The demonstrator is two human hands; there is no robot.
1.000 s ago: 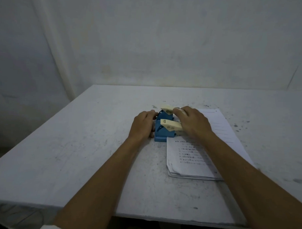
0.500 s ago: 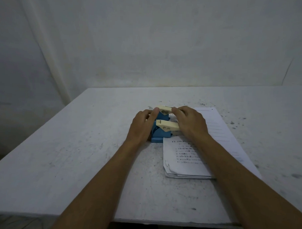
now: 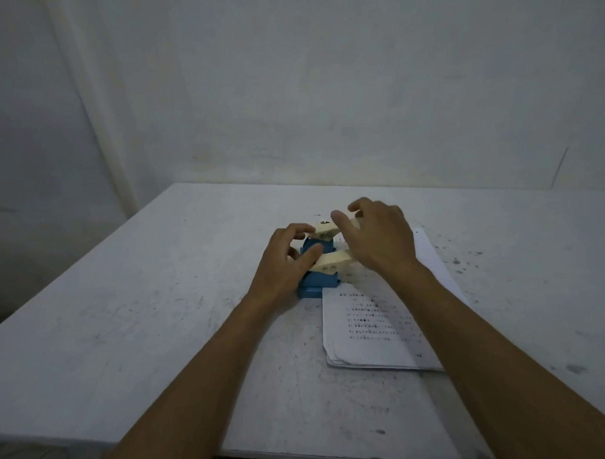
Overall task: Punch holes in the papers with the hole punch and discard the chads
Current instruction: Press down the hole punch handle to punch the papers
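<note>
A hole punch [image 3: 318, 280] with a blue base and two cream levers [image 3: 331, 260] stands at the middle of the white table [image 3: 147, 313]. Both levers are raised. A stack of printed papers [image 3: 376, 338] lies to its right, with the stack's far left edge tucked into the punch. My left hand [image 3: 281, 264] grips the punch from the left, thumb against the near lever and fingers curled by the far one. My right hand [image 3: 379, 240] hovers over the levers' right ends with its fingers spread, holding nothing. No chads can be made out.
The table is scuffed, with dark specks [image 3: 459, 262] to the right of the papers. A bare pale wall [image 3: 333, 93] stands right behind the table's far edge. The table's near edge [image 3: 320, 456] runs below my forearms.
My right hand has lifted off the levers and spread its fingers. The levers have risen. My left hand has moved further onto the punch.
</note>
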